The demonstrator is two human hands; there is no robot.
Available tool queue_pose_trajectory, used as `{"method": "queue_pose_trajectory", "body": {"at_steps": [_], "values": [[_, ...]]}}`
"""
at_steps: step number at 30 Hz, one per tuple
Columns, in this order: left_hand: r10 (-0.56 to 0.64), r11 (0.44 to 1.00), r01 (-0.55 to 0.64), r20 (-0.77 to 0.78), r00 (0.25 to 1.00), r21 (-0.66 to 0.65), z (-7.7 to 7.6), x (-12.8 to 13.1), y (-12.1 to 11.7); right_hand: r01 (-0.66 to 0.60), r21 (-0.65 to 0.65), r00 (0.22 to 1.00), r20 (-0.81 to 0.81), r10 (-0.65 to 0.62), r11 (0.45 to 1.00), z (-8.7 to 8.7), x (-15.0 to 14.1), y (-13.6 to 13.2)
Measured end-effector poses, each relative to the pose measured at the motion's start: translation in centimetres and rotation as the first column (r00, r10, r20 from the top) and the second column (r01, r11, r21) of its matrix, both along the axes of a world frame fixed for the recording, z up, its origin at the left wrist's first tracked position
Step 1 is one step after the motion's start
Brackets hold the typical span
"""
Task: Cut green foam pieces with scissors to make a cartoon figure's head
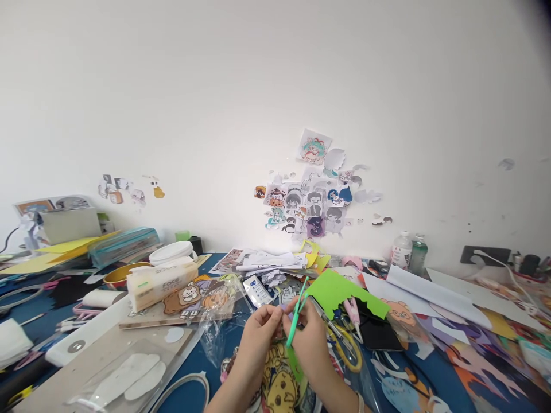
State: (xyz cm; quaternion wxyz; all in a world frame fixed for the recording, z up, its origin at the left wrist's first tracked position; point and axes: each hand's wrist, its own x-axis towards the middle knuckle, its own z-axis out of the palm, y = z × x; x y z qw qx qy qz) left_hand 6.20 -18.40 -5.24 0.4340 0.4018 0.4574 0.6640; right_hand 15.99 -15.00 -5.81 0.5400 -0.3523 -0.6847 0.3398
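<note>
My left hand (260, 327) is closed in a pinch in the middle of the crowded table. Whatever is between its fingertips is too small to make out. Close beside it, the fingers of my right hand (310, 327) are closed around a slim mint-green tool (294, 324), whose narrow end points up and away; its exact kind is unclear. Both sets of fingertips nearly meet. Below the hands lie cartoon paper cut-outs, among them a yellow figure (279, 384), partly covered by my wrists.
Left of my hands stand a tissue pack (161, 284) and cartoon boards (189, 301). A bright green sheet (344, 289), a black phone-like slab (381, 332) and yellow-handled scissors (350, 353) lie to the right. Bottles (401, 249) stand by the wall, where drawings (314, 201) are stuck.
</note>
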Motion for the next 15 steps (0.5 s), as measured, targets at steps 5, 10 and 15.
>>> {"method": "queue_pose_trajectory", "body": {"at_steps": [5, 10, 15], "values": [[0.139, 0.990, -0.131, -0.171, 0.975, 0.056, 0.5, 0.1, -0.3, -0.237, -0.231, 0.943, -0.287, 0.167, 0.944, 0.6, -0.2, 0.0], [0.205, 0.976, -0.179, -0.245, 0.948, 0.123, 0.8, 0.2, -0.6, -0.380, -0.282, 0.874, -0.420, 0.243, 0.881, 0.9, -0.2, -0.4], [0.242, 0.970, -0.226, -0.217, 0.946, 0.093, 1.2, -1.2, -0.6, -0.320, -0.263, 0.919, -0.320, 0.230, 0.910, 1.3, 0.3, 0.3]]}}
